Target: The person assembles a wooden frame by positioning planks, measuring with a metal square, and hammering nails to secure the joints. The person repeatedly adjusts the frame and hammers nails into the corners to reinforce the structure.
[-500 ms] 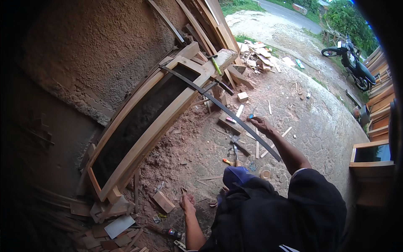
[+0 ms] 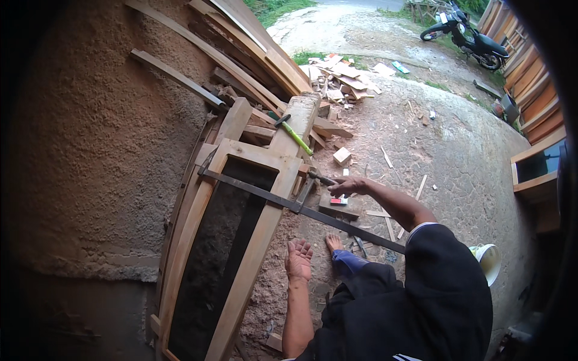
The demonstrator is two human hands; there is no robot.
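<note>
A wooden frame (image 2: 251, 253) with a long dark opening slopes down in front of me on the left. Across its upper part lies a long metal bar clamp (image 2: 253, 191), its bar reaching right toward my sleeve. My right hand (image 2: 350, 186) has its fingers curled at the end of the clamp's dark screw handle (image 2: 319, 177). My left hand (image 2: 298, 262) is beside the frame's right edge, palm up, fingers apart, with nothing in it. A hammer with a green handle (image 2: 298, 139) rests on the thick timber at the frame's upper end.
Planks (image 2: 277, 66) lean on the rough wall. Beyond the frame lies a heap of wood scraps (image 2: 344, 78). A wood block (image 2: 342, 156) and a small pink-and-white box (image 2: 339, 201) are near my right hand. A white bucket (image 2: 490, 265) stands at right; a motorcycle (image 2: 469, 39) is parked farther off.
My right hand has moved left to the clamp handle, and the small blue item at its fingertips no longer shows. My left hand has risen toward the frame and opened. The view has shifted.
</note>
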